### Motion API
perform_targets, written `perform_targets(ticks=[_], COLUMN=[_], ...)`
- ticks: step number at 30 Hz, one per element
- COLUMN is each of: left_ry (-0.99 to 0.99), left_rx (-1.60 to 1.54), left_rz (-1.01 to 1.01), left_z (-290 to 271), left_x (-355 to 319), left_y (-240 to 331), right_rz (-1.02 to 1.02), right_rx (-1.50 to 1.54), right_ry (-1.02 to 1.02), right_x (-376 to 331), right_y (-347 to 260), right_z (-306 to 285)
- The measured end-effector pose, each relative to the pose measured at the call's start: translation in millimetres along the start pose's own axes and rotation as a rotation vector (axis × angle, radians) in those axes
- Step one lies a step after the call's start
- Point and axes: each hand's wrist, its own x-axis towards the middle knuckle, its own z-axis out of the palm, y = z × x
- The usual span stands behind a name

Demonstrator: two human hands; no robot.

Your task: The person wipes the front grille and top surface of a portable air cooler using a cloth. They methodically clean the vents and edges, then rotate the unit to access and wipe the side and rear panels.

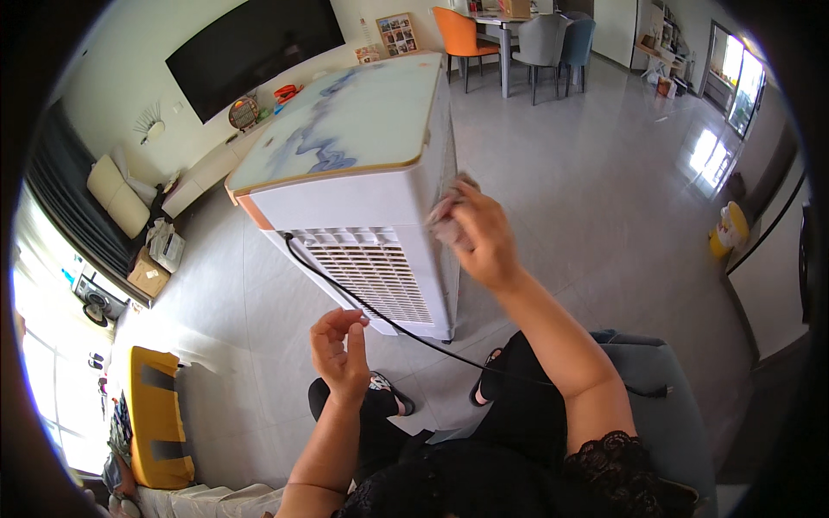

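In front of me stands a white air cooler [345,204] with a slatted grille [371,272] low on its near side. A pale top panel [367,112] with blue marbling and a gold rim covers it. My right hand [486,237] grips a crumpled greyish-pink cloth [448,223] at the cooler's right near corner. Close to the grille's lower part, my left hand [341,352] is raised with bent fingers and the thumb apart, with nothing visible in it. A black power cord [393,323] runs from the grille's upper left, past my left fingertips, across my lap to its plug [661,392].
I sit on a blue-grey chair [665,432]. A yellow padded piece [155,423] lies at the left. Further off are a cardboard box [148,273], a television [255,53], an orange chair [462,39], a grey chair [541,43] and a yellow-and-white bucket [730,230].
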Motion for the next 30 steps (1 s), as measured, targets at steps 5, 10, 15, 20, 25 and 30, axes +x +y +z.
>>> perform_targets(ticks=[5, 10, 15, 20, 25, 30], left_ry=[-0.045, -0.123, -0.014, -0.029, -0.01, -0.005], left_rx=[0.383, 0.627, 0.963, 0.916, 0.969, 0.972], left_rz=[0.358, 0.799, 0.809, 0.801, 0.838, 0.852], left_z=[22.2, 94.9, 121.6, 134.6, 133.8, 134.2], left_x=[62.5, 144.8, 174.7, 171.5, 171.0, 173.5], left_y=[-3.7, 9.6, -16.6, -25.9, -24.0, -29.7], right_rz=[0.54, 0.625, 0.396, 0.626, 0.583, 0.519], right_rx=[0.591, 0.951, 0.63, 0.652, 0.911, 0.703], right_ry=[0.376, 0.146, 0.289, 0.228, 0.48, 0.348], right_x=[9.1, 82.8, -1.5, -99.0, 44.0, 38.2], right_y=[15.8, 7.6, -2.9, 20.7, 48.6, 31.6], right_z=[2.2, 23.2, 57.8, 64.1, 58.8, 67.2])
